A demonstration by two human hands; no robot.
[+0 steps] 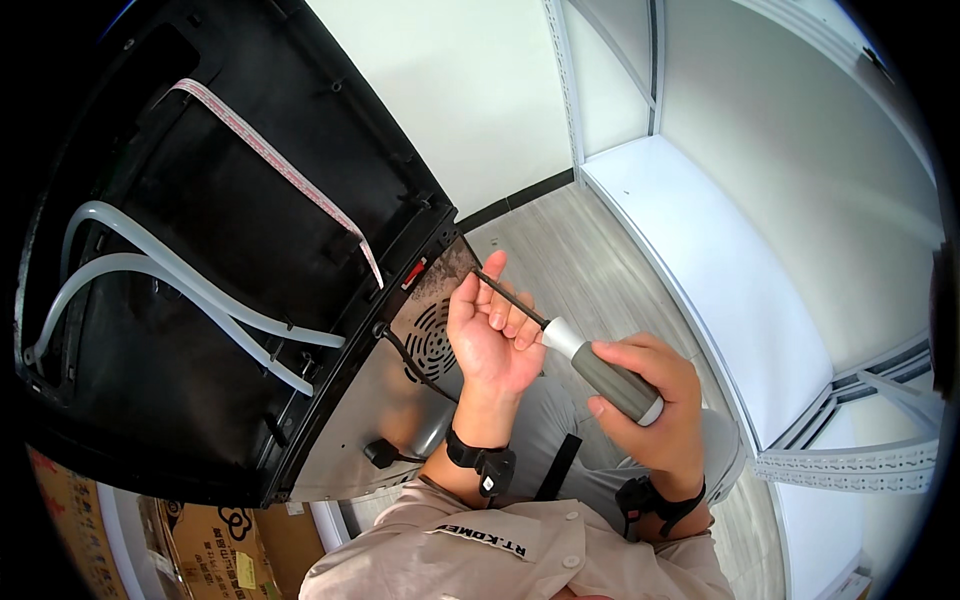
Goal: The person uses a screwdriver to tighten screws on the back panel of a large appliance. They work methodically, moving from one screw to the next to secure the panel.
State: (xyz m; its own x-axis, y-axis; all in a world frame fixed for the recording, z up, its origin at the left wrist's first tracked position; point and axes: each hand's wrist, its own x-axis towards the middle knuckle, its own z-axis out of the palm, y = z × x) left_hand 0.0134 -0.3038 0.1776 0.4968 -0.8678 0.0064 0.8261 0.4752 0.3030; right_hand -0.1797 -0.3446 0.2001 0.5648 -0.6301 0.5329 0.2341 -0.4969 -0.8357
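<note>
My right hand point(662, 405) grips the grey handle of a screwdriver point(603, 375) with a silver collar. Its dark shaft slants up and left to my left hand point(497, 345), which is turned palm up. The fingers of that hand curl around the shaft near the tip, with the thumb and forefinger beside it. Whether a screw sits at the tip is too small to tell. Just left of the left hand is the metal side panel point(365, 420) of a black-topped appliance, with a round slotted vent point(430, 340). The tip lies close to the panel's upper corner.
The appliance's black underside or open cover point(290, 120) carries pale hoses point(175, 262) and a flat ribbon cable point(268, 150). A black cord point(405, 355) hangs by the panel. Cardboard boxes point(205, 545) stand lower left. White shelving point(700, 260) lines the right, beside wood-look flooring point(560, 235).
</note>
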